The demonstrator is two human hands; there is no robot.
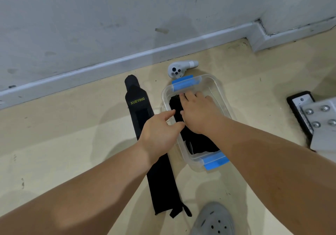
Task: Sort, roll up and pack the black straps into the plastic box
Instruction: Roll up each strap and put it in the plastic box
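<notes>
A clear plastic box (pixel 221 96) with blue clips at both ends stands on the floor. Black straps (pixel 198 143) lie inside it along its length. My right hand (pixel 198 112) is inside the box, palm down, pressing on the straps with fingers spread toward the far end. My left hand (pixel 160 131) hovers at the box's left rim, thumb and forefinger apart, touching the edge of the straps. One long black strap (pixel 140 114) marked XUEYING lies flat and unrolled on the floor left of the box, partly under my left wrist.
A white handheld controller (pixel 179 69) lies beyond the box near the baseboard. A metal plate with bolts on a black base (pixel 309 118) sits at the right. A grey clog (pixel 214 220) is at the bottom edge. The wall runs along the back.
</notes>
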